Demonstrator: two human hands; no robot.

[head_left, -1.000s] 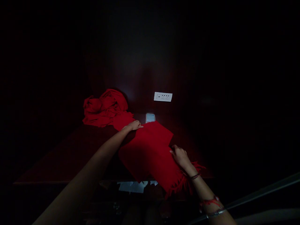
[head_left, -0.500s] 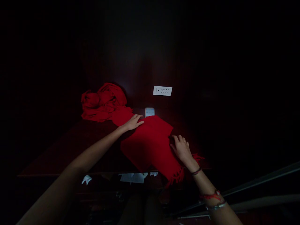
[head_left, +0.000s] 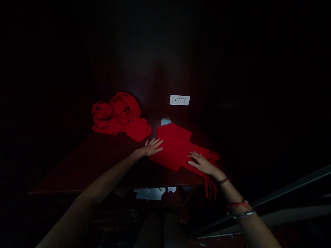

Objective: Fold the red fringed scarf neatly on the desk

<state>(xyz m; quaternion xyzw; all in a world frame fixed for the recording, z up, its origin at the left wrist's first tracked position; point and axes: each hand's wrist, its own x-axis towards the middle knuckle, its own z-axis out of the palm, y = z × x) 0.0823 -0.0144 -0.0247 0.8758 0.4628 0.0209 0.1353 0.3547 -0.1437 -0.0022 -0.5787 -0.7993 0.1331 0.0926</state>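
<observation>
A red fringed scarf (head_left: 172,148) lies folded over itself on the dark table (head_left: 85,165). My left hand (head_left: 152,147) rests on its left edge with the fingers spread. On the right part of the scarf lies my right hand (head_left: 201,163), palm down and fingers stretched out. The fringe spreads out at the right, and some of it hangs over the table's front edge. A heap of crumpled red cloth (head_left: 117,115) sits to the left, apart from the folded scarf.
A white socket plate (head_left: 180,100) is on the dark wall behind the table. A small pale rectangular thing (head_left: 166,122) lies just behind the scarf, partly covered by it. White papers (head_left: 150,194) show below the table's front edge. The surroundings are very dark.
The folded scarf has shifted and its front part now lies farther back, with the fringe more to the right. A gap has opened between it and the heap. Both hands now lie flatter.
</observation>
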